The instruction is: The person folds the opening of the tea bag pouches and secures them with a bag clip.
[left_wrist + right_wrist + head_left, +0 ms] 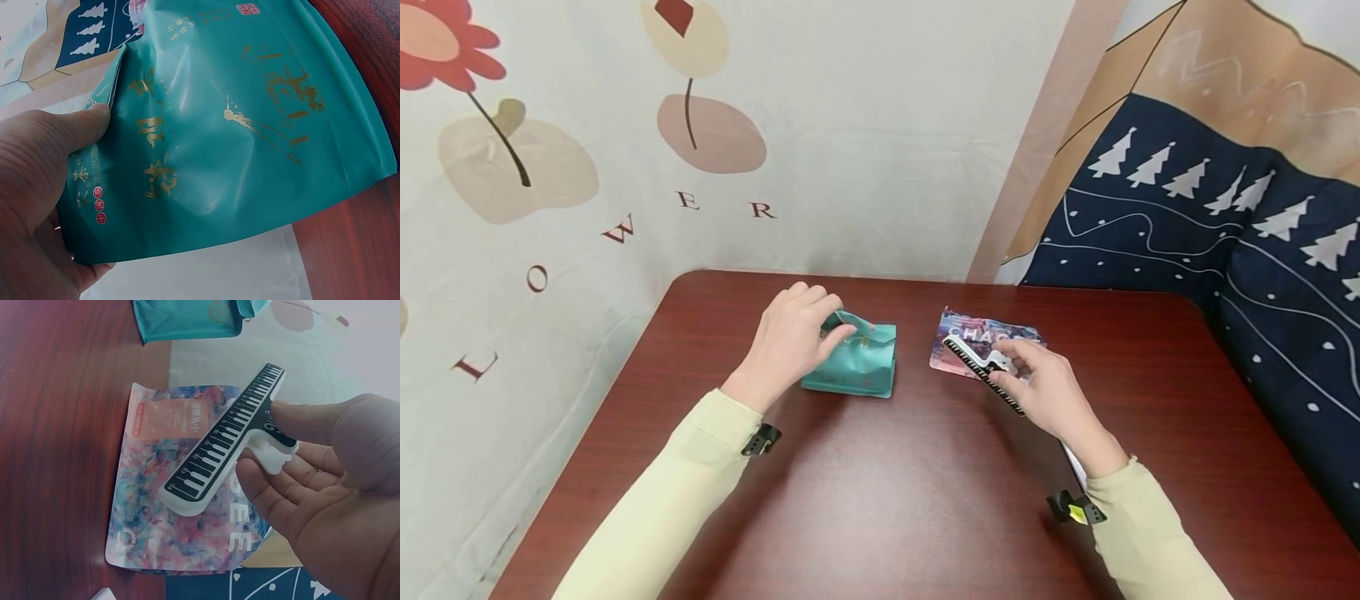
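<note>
Head view: the left hand (790, 337) pinches the folded top of a teal bag (857, 367), which stands on the dark red table (850, 500); in the left wrist view the thumb lies on the flap, with the other fingers mostly hidden behind. The right hand (1048, 387) grips a piano-key clip (225, 440) by its handle, between thumb and fingers, and holds it slanted over a patterned bag (156, 494) lying to the right of the teal one. Whether the clip's bars are parted cannot be told. The weak spot, I judge, is the fold: the film looks springy, so if the left thumb eased, the flap could lift and loosen the top. The bag is held only up there, so a sideways tug could tip it or twist the fold askew. The clip is pinched near its middle with both long ends free; an uneven squeeze could make it swivel or drop onto the patterned bag. Held at this slant near the teal bag, one end could snag the flap.
</note>
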### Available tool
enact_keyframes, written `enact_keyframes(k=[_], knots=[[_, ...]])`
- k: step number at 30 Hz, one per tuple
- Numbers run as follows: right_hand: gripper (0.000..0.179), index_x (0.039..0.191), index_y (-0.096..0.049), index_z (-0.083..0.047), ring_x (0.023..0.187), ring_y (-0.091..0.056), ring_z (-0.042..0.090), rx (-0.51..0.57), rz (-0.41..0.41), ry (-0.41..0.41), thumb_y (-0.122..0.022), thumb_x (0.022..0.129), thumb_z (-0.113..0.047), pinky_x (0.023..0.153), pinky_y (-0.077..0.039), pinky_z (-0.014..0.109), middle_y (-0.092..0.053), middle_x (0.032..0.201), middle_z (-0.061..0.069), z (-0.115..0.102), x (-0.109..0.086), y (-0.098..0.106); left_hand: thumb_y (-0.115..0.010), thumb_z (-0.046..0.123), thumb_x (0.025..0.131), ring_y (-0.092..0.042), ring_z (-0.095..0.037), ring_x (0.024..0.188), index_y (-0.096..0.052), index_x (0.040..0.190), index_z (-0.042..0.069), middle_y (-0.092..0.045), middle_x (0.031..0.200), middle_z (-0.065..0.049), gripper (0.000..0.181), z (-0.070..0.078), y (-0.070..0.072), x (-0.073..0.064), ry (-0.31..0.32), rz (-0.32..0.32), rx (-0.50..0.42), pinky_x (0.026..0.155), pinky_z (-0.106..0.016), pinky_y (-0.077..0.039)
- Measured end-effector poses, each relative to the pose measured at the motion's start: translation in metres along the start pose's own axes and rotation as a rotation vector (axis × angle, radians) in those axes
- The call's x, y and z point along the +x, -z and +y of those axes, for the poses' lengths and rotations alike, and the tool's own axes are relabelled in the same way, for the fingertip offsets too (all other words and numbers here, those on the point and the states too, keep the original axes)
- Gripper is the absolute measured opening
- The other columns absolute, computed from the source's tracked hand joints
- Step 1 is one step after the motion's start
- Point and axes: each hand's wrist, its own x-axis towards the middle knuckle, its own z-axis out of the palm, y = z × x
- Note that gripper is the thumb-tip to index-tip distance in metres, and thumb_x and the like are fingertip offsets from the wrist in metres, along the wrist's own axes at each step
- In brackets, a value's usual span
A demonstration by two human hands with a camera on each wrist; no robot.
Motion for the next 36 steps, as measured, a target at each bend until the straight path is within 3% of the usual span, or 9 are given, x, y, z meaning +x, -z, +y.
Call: enact_keyframes(k=[8,24,36], knots=[[0.038,0.122,-0.069,0.0,0.083,-0.067,0.029,0.01,0.019,0.011,-0.081,0.086,-0.001,0.077,-0.057,0.049,-0.074,0.103,0.017,-0.002,0.002,-0.003,-0.087,0.026,0.084,-0.049,-0.027,0.073,-0.066,0.088,0.005,-0.059,0.078,-0.005,0.03,0.0,0.0,0.0,0.001,0.001,0.001,0.067,-0.037,-0.043],[0.038,0.118,-0.072,-0.003,0.079,-0.068,0.025,0.062,0.049,-0.002,-0.084,0.082,0.001,0.071,-0.056,0.036,-0.075,0.107,0.016,-0.007,0.008,-0.01,-0.086,0.027,0.085,-0.05,-0.027,0.074,-0.067,0.088,0.005,-0.06,0.078,-0.005,0.03,0.001,0.0,0.0,0.003,-0.008,0.013,0.068,-0.037,-0.044],[0.036,0.113,-0.074,-0.006,0.082,-0.065,0.026,0.123,0.055,-0.032,-0.087,0.079,0.0,0.072,-0.054,0.038,-0.077,0.105,0.013,-0.012,0.012,-0.016,-0.086,0.027,0.085,-0.049,-0.027,0.072,-0.066,0.087,0.005,-0.058,0.076,-0.005,0.03,0.0,-0.001,0.0,0.0,0.002,0.014,0.067,-0.037,-0.043]])
